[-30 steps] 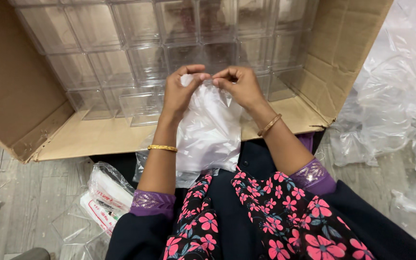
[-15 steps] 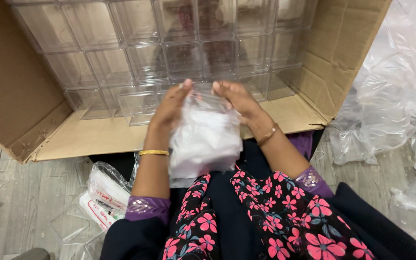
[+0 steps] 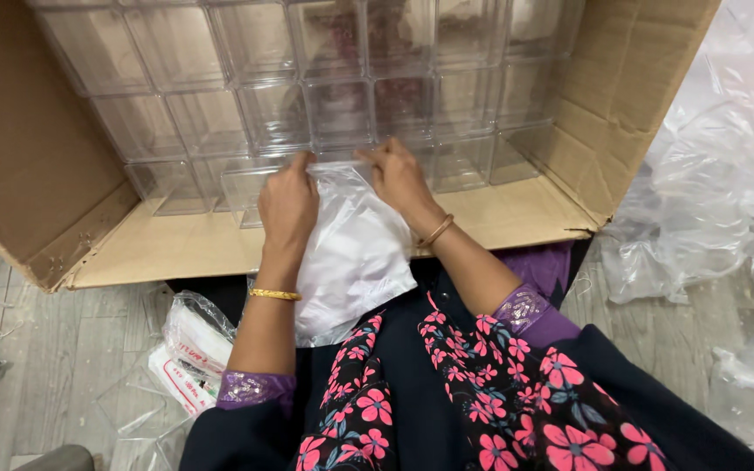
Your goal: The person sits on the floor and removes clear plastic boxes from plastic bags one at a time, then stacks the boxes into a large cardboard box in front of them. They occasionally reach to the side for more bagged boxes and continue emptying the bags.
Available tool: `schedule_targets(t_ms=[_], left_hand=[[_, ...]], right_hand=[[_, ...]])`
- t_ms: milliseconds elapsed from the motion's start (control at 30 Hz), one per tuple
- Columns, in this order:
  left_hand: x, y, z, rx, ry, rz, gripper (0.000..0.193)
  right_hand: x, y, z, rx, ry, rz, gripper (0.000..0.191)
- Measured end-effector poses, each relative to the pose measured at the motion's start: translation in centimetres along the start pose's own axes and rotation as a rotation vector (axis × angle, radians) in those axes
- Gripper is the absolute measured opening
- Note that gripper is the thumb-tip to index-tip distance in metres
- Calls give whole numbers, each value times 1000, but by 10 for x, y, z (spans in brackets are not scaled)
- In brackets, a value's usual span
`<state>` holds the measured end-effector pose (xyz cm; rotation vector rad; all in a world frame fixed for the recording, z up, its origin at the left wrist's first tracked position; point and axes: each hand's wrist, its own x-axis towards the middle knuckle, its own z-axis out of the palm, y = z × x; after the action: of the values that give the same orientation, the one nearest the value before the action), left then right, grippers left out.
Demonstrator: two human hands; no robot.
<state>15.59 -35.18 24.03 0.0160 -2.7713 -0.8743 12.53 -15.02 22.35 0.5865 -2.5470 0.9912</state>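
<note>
Plastic bag [image 3: 355,253], now flattened, hands [image 3: 290,205] gripping higher

Clear boxes in a carton, plastic wrap on the floor

A big cardboard carton [image 3: 37,166] lies open on its side, stacked with rows of clear plastic boxes [image 3: 342,96]. Crumpled clear plastic wrap [image 3: 709,183] is heaped on the grey wooden floor [image 3: 54,349] at the right, and a small packet with red print [image 3: 187,362] lies at the lower left, beside the carton's flap.

White bag [image 3: 351,253], brown cardboard box [image 3: 630,96]
</note>
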Motion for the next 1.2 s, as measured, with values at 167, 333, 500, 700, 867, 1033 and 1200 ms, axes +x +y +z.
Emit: schedule_targets(t_ms=[167,333,500,700,867,1033,1200], left_hand=[[-7,-4,-7,39,11,77,39],[-12,-21,-13,81,29,-14,46],[-10,-34,-12,-58,80,126,37],[27,-14,17,-1081,-85,-185,25],[68,5,38,-1262,-181,-21,22],[83,-2,76,-790,132,160,17],[92,-24,102,-518,106,16,12]], right_hand=[[-14,-23,-10,112,-245,409,50],[-3,-34,-2,170,-174,178,56],[-6,-34,5,167,-60,108,47],[13,-8,-21,213,71,488,28],[49,47,-35,830,244,217,16],[46,90,-16,272,240,192,11],[48,89,-11,160,195,181,14]])
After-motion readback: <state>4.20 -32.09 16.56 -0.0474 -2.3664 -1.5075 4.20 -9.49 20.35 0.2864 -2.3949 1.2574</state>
